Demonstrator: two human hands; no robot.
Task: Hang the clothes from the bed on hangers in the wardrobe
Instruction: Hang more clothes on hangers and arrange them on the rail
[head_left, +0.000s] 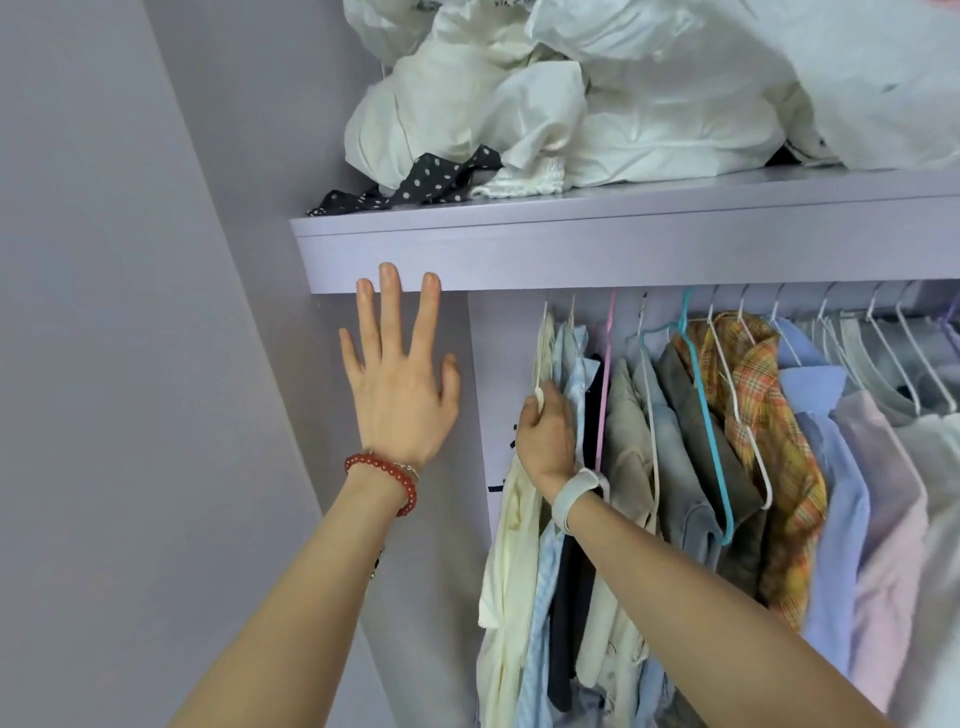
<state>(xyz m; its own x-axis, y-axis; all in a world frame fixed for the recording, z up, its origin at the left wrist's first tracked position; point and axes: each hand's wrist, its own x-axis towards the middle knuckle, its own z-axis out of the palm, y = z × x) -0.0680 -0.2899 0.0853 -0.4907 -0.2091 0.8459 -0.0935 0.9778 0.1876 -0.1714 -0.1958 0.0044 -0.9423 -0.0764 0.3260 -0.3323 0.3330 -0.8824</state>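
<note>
Right hand (545, 434) grasps white hanger (543, 358) of cream shirt (511, 551), leftmost on rail below shelf (571, 249). Hanger neck runs straight up from hand toward rail. Left hand (402, 379) released, fingers spread, below shelf edge, left of shirt. Right hand nearer.

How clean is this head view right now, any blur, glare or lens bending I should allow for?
Head view: light is soft and even, no glare; the left hand and the right hand gripping the cream shirt are sharp; the white bags at top right look smeared; the wide lens bows the shelf and slants the wardrobe wall; the rail lies in shadow.
</note>
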